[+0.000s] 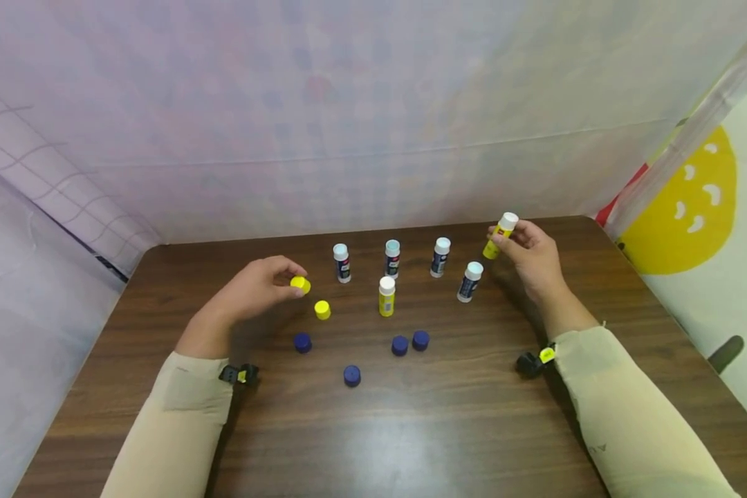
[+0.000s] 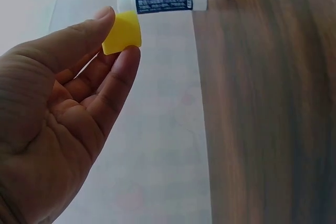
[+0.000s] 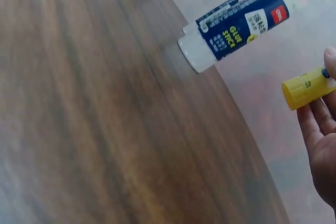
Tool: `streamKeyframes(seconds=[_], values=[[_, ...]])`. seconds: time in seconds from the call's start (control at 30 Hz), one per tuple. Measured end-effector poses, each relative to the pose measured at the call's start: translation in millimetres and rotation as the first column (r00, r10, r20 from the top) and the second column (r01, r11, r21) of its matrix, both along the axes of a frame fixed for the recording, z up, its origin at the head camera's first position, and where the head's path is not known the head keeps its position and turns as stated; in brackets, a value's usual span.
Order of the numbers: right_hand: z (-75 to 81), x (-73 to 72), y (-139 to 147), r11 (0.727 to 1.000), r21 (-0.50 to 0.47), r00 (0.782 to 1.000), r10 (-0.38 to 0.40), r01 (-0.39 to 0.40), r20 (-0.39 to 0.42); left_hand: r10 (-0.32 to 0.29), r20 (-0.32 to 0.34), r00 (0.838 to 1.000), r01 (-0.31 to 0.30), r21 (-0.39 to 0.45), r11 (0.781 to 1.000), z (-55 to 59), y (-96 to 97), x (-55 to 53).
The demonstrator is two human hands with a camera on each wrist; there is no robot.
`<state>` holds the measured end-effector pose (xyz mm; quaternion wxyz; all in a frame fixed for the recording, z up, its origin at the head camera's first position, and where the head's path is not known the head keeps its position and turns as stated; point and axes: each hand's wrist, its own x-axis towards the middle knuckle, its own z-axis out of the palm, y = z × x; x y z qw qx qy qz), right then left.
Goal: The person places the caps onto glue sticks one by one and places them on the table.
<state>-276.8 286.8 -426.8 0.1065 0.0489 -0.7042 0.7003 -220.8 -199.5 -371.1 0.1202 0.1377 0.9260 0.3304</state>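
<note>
Between thumb and fingertips my left hand [image 1: 258, 289] pinches a yellow cap [image 1: 300, 284], held just above the table; the left wrist view shows this cap [image 2: 124, 32] from the side. A second yellow cap [image 1: 322, 310] sits on the table close by. At the far right my right hand [image 1: 535, 259] grips a yellow glue stick [image 1: 500, 236], tilted, its white top uncapped. In the right wrist view only the lower yellow end of that glue stick [image 3: 307, 87] shows. Another yellow glue stick [image 1: 386, 297] stands upright mid-table.
Several dark blue glue sticks with pale tops stand between the hands, one [image 1: 469, 282] nearest the right hand, another [image 1: 342, 263] near the left. Several dark blue caps, such as one [image 1: 351, 375], lie nearer the front of the wooden table [image 1: 473, 429]. A patterned cloth [image 1: 373, 124] hangs behind.
</note>
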Motion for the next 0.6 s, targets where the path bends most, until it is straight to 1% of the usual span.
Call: streamKeyframes(seconds=[0.17, 0.3, 0.4, 0.5, 0.6], values=[[4.1, 1.8, -4.1, 1.0, -0.02, 0.999, -0.002, 0.001, -0.045, -0.007, -0.002, 1.0, 0.007, 0.034, 0.999, 5.0, 5.2, -1.3], [10.1, 6.2, -9.0, 0.999, -0.036, 0.997, 0.006, -0.009, -0.071, 0.003, -0.003, 1.0, -0.002, 0.045, 0.999, 5.7, 8.0, -3.1], [15.2, 9.9, -14.1, 0.999, -0.043, 0.996, 0.012, -0.016, -0.089, 0.006, -0.013, 1.0, -0.006, 0.056, 0.998, 6.7, 10.3, -2.4], [19.8, 12.3, -19.6, 0.998, -0.062, 0.993, 0.022, -0.03, -0.115, 0.001, -0.028, 1.0, 0.001, 0.072, 0.997, 8.0, 13.1, -0.7], [25.4, 14.8, -25.4, 0.998, -0.062, 0.991, 0.02, -0.028, -0.13, -0.017, -0.048, 0.999, 0.021, 0.086, 0.996, 8.4, 16.1, 0.5]])
